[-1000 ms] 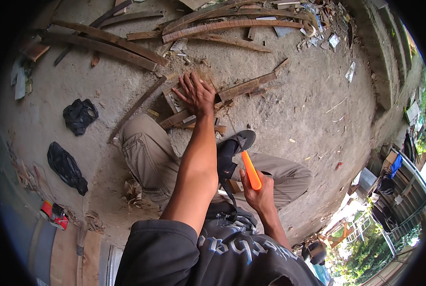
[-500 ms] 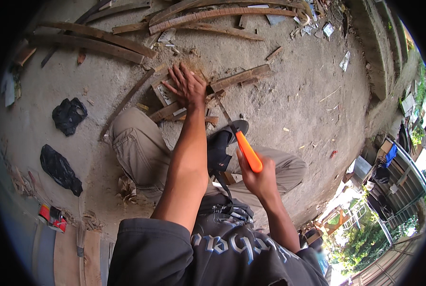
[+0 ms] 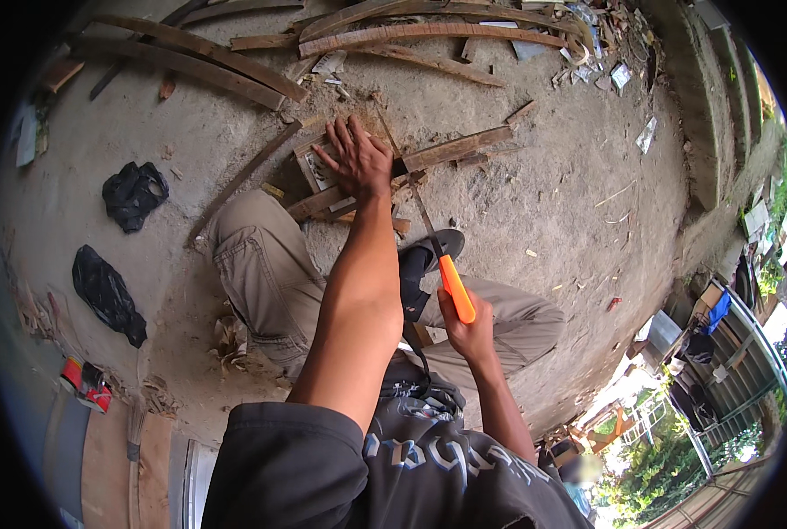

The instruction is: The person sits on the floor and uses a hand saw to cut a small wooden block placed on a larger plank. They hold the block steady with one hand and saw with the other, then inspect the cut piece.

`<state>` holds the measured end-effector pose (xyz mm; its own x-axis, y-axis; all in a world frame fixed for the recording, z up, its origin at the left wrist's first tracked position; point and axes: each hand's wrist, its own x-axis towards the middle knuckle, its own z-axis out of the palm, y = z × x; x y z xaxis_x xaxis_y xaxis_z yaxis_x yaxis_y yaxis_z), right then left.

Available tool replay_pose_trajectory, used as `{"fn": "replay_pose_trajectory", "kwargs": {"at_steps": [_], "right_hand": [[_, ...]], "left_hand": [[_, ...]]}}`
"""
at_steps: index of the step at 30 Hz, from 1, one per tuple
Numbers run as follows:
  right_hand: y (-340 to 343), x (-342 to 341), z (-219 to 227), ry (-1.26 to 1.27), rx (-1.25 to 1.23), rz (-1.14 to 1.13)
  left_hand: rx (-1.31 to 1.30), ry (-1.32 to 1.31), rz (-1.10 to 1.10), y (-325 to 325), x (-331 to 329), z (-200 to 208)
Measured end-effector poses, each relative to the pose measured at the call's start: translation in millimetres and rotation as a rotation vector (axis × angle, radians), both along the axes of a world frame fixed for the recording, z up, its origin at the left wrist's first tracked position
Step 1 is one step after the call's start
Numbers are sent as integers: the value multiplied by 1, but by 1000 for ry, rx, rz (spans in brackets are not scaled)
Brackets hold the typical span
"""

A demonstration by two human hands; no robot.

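Note:
My left hand (image 3: 358, 159) lies flat, fingers spread, on a small stack of brown wooden strips (image 3: 451, 148) on the concrete ground. My right hand (image 3: 466, 328) grips the orange handle of a hand saw (image 3: 456, 288). The saw's thin blade (image 3: 404, 172) runs up and away across the strips, right beside my left hand. I am crouched, with my knees in khaki trousers on either side and a dark shoe (image 3: 429, 256) just under the saw handle.
Long curved wooden slats (image 3: 429, 33) lie at the top, another long plank (image 3: 191, 66) at upper left. Two black plastic bags (image 3: 133, 194) (image 3: 107, 295) lie on the left. A red object (image 3: 85, 385) sits at lower left. A concrete kerb (image 3: 702, 106) runs along the right.
The saw's handle has shifted slightly down and back toward me along the cut. My left hand stays pressed on the wood strips. The view has tilted a little.

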<state>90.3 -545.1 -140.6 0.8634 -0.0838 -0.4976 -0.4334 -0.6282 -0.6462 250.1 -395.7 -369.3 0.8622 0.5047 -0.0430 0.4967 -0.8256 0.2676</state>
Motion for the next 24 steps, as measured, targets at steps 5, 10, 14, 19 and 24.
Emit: {"fn": "replay_pose_trajectory", "kwargs": {"at_steps": [5, 10, 14, 19, 24], "right_hand": [[30, 18, 38, 35, -104, -3], [17, 6, 127, 159, -221, -24], [18, 3, 128, 65, -160, 19], [-13, 42, 23, -24, -139, -43], [-53, 3, -21, -67, -32, 24]], "left_hand": [[2, -29, -11, 1, -5, -4], [7, 8, -12, -1, -3, 9], [-34, -3, -4, 1, 1, 2], [-74, -39, 40, 6, 18, -5], [12, -139, 87, 4, 20, -9]]}}
